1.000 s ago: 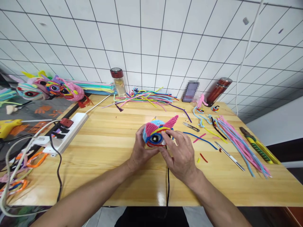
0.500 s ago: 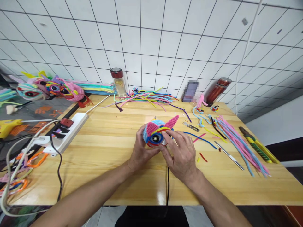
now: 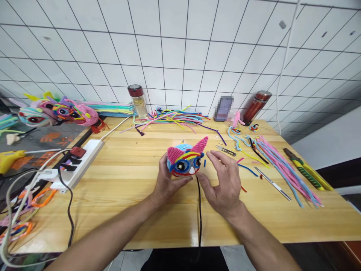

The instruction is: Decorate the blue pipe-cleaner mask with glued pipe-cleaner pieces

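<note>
My left hand (image 3: pixel 166 182) is wrapped around the left side of a pipe-cleaner animal head (image 3: pixel 184 160). The head has pink pointed ears, a light blue crown, two round dark eyes ringed in blue, red and yellow brow bands and a white nose. It faces me, held above the table. Just to its right, my right hand (image 3: pixel 224 178) is apart from it, thumb and fingers spread with nothing between them. A short blue piece (image 3: pixel 205 163) shows between the head and my right fingers.
Snips (image 3: pixel 225 150), a pen-like knife (image 3: pixel 272 183), pliers (image 3: pixel 303 169) and pink and blue pipe cleaners (image 3: pixel 284 169) lie at right. A power strip (image 3: pixel 81 165), a yellow glue gun (image 3: pixel 12 160) and finished heads (image 3: pixel 59 113) are at left. Bottles (image 3: pixel 138 103) stand by the wall.
My right hand has let go of the animal head's face and moved right, its fingers spreading. The head has turned slightly, so both eyes now show. My left hand still holds it.
</note>
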Demonstrator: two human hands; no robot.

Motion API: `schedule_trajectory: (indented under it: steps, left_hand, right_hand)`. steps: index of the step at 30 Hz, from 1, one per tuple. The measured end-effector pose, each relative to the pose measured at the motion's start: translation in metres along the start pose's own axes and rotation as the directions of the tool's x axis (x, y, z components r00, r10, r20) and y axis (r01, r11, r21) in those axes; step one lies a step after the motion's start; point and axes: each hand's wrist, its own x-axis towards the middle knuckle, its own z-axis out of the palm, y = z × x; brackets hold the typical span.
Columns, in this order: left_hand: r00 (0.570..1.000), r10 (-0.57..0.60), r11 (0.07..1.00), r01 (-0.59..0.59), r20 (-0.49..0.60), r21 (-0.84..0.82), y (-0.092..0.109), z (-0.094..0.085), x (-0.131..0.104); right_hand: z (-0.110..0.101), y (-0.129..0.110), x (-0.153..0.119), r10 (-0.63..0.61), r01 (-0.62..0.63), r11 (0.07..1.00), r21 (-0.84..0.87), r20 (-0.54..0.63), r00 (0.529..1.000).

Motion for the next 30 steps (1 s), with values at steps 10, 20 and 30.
schedule_trajectory:
  steps: [10, 20, 30]
  left_hand:
    - [1.000, 0.013, 1.000, -0.013, 0.010, -0.005, -0.004, -0.003, -0.003]
    - [0.998, 0.059, 0.998, -0.059, 0.003, 0.018, -0.004, -0.002, -0.002]
    - [0.998, 0.061, 0.996, -0.062, 0.007, 0.060, -0.003, -0.002, -0.003]
  right_hand:
    - [0.008, -0.008, -0.005, -0.038, 0.042, 0.999, -0.025, 0.153, 0.987]
    - [0.011, -0.011, -0.006, -0.062, 0.079, 0.993, -0.089, 0.184, 0.981]
    - [0.013, -0.011, -0.008, -0.064, 0.097, 0.985, -0.142, 0.219, 0.974]
